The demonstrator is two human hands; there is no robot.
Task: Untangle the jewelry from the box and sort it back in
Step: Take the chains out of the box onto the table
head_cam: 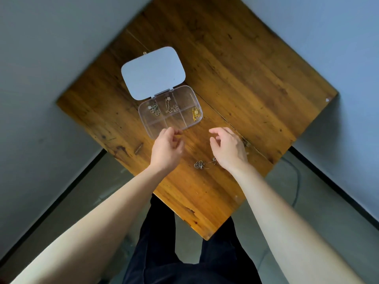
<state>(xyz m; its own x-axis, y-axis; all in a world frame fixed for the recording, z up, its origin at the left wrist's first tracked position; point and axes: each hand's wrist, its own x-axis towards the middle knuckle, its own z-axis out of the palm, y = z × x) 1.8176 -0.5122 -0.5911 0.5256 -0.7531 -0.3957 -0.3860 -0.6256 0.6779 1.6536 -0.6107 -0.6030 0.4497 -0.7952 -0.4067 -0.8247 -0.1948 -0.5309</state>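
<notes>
Both hands hover loosely curled and empty — left hand (167,147) at the open box (185,93), right hand (228,147) above the tangled rings (199,165) — best teased apart gently before sorting.

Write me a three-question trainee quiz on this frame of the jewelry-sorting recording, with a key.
1. True or false: the lid of the box is open and lies flat on the table.
2. Where does the silver tangle lie? A) in the box B) on the table between the two wrists C) in the left hand
3. Fill in: the gold piece sits in the compartment at the box's ______ end, as the camera sees it.

Key
1. True.
2. B. It lies on the wood, just left of the right hand; whether either hand pinches a fine chain cannot be told.
3. Right.
</notes>
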